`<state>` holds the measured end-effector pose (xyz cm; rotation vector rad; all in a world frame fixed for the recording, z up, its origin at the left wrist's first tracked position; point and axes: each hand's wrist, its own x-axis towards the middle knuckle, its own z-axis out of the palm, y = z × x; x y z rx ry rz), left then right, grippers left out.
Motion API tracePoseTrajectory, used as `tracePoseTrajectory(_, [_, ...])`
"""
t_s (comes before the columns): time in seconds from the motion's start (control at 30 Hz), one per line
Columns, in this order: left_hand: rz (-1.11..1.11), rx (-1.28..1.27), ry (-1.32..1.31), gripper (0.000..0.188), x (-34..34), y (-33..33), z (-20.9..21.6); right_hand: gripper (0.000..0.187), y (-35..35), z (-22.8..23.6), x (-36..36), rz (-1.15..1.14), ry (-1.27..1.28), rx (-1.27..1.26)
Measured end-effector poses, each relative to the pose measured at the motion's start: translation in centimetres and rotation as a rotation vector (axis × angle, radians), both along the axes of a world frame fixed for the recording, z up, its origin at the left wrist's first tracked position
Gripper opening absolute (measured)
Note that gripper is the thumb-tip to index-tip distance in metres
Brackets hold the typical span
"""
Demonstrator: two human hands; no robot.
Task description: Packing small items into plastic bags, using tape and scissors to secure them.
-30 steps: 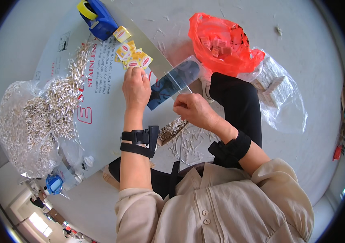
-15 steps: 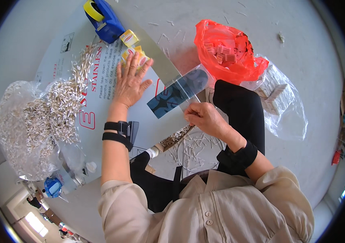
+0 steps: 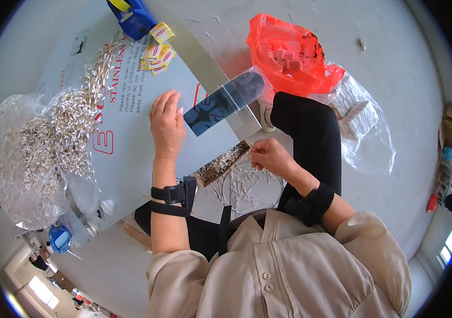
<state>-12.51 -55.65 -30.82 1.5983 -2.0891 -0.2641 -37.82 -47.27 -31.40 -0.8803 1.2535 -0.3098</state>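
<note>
My left hand is over the printed sheet, its fingers close together and curled. Anything in them is hidden. To its right lies a dark blue patterned strip with a rounded end in clear plastic, crossing the sheet's edge. My right hand is pinched near the corner of a narrow cardboard box at my lap. I cannot make out anything between its fingertips. Cotton swabs fill the box. Small yellow printed packets lie spread beyond my left hand, with a yellow box-shaped one above them.
A clear bag spills a heap of cotton swabs at the left. A blue tape dispenser stands far left. On the right are a red plastic bag with pinkish packs and a clear bag with white packs. Loose swabs lie below.
My left hand has come back from the yellow packets, leaving them uncovered, and its spread fingers have curled. My right hand stays pinched, now beside the box corner. The view has shifted slightly.
</note>
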Motion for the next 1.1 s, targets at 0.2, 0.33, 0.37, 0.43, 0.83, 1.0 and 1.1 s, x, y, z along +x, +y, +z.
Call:
tracePoseTrajectory(0.2, [0.084, 0.115, 0.069, 0.020, -1.2, -1.1, 0.6, 0.018, 1.2, -0.5, 1.9, 0.019, -0.047, -0.102])
tracePoseTrajectory(0.33, [0.179, 0.261, 0.241, 0.015, -0.9, -2.7, 0.2, 0.017, 1.5, -0.5, 2.2, 0.049, -0.061, -0.138])
tracePoseTrajectory(0.37, [0.259, 0.313, 0.260, 0.012, -1.0, -3.2, 0.2, 0.017, 1.3, -0.4, 2.0, 0.047, -0.058, -0.135])
tracePoseTrajectory(0.43, [0.338, 0.365, 0.279, 0.009, -1.2, -4.2, 0.2, 0.017, 1.1, -0.4, 1.8, 0.043, -0.055, -0.133])
tracePoseTrajectory(0.83, [0.296, 0.619, 0.100, 0.011, -1.4, -6.8, 1.3, 0.014, 0.9, -1.6, 1.6, -0.013, -0.097, -0.129])
tracePoseTrajectory(1.0, [0.279, 0.611, 0.079, 0.011, -1.6, -6.9, 1.2, 0.013, 0.8, -1.7, 1.7, -0.013, -0.097, -0.136])
tracePoseTrajectory(1.1, [0.287, 0.606, 0.082, 0.008, -1.9, -6.8, 1.2, 0.014, 0.7, -1.5, 1.9, -0.025, -0.114, -0.130])
